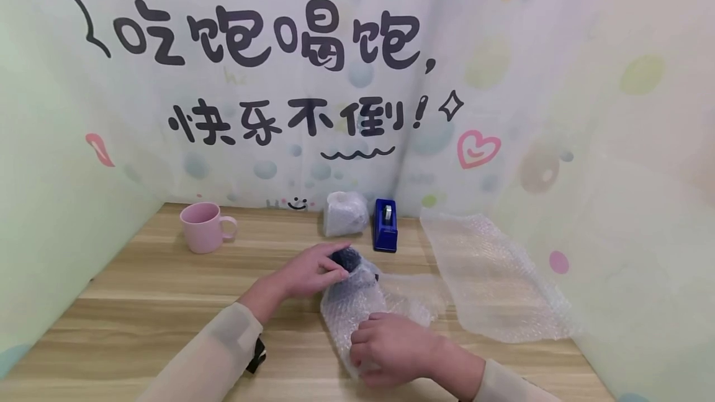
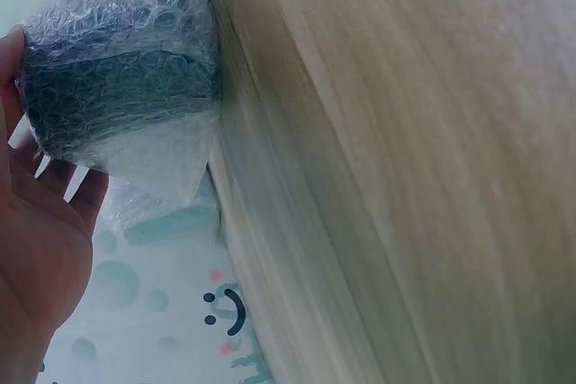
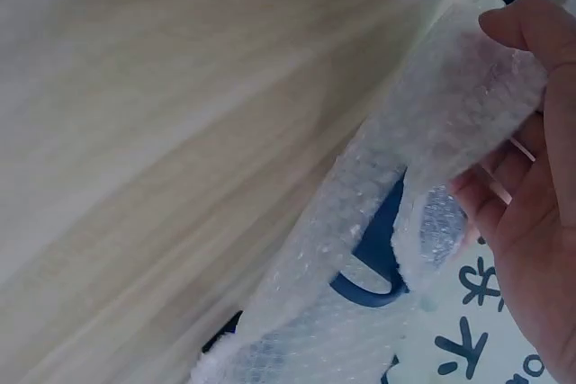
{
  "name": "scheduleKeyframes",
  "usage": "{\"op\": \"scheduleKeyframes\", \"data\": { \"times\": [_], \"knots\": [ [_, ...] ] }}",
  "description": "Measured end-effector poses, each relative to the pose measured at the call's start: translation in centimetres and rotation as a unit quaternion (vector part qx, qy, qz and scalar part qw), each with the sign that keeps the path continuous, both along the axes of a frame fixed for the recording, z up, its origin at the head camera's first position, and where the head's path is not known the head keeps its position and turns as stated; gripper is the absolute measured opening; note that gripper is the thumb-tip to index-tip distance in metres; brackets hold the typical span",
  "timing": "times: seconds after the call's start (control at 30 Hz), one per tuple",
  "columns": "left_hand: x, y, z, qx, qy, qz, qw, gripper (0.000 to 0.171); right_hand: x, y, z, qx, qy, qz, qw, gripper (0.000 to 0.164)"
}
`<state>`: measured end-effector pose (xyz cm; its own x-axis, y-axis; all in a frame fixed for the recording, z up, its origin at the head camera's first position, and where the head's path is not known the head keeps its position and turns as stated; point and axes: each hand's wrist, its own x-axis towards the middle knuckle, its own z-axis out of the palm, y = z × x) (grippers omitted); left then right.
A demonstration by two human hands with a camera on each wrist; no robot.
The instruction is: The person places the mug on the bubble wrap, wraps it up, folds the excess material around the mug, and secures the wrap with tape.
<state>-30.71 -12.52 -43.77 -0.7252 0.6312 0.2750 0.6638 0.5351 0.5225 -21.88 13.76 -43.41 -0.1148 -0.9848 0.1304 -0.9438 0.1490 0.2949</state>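
Note:
A dark blue mug (image 1: 347, 259) lies within a sheet of bubble wrap (image 1: 347, 315) on the table, partly covered by it. Its blue handle (image 3: 385, 254) shows through a gap in the wrap in the right wrist view. At the far end of the bundle, my left hand (image 1: 310, 273) holds the mug, thumb and fingers spread about it. Layers of wrap cover the mug's dark side in the left wrist view. My right hand (image 1: 393, 347) pinches the near part of the sheet between thumb and fingers, lifting it. Part of the sheet extends rightward beyond the mug.
A pink mug (image 1: 202, 228) stands at the back left. Near the wall are a white bubble-wrapped bundle (image 1: 345, 214) and a blue tape dispenser (image 1: 385, 225). Another bubble wrap sheet (image 1: 497, 284) lies flat at the right. Walls border the wooden table (image 1: 139, 327).

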Motion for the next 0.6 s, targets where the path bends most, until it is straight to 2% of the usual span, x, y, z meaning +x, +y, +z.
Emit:
{"op": "scheduleKeyframes", "data": {
  "times": [0.13,0.23,0.33,0.4,0.53,0.6],
  "knots": [
    [-0.2,0.0,-0.2,0.010,0.005,-0.006,0.9999,0.032,-0.1,-0.4,1.4,-0.027,0.019,0.021,0.999,0.021],
    [-0.3,0.0,-0.3,0.015,-0.001,-0.009,0.9998,0.032,-0.6,-0.8,3.2,-0.046,0.019,0.006,0.999,0.014],
    [-0.3,-0.1,-0.3,0.013,-0.008,-0.006,0.9999,0.033,-1.6,-1.3,4.9,-0.079,0.047,-0.036,0.995,0.009],
    [-0.3,-0.1,-0.3,0.006,-0.009,-0.002,0.9999,0.033,-2.5,-1.7,5.7,-0.107,0.067,-0.073,0.989,0.009],
    [-0.3,-0.4,-0.5,0.013,-0.010,-0.011,0.9998,0.034,-4.3,-2.8,6.1,-0.152,0.086,-0.139,0.975,0.007],
    [-0.5,-0.5,-0.9,0.040,-0.021,-0.022,0.9987,0.039,-5.1,-3.3,6.1,-0.166,0.086,-0.163,0.969,0.009]
  ]
}}
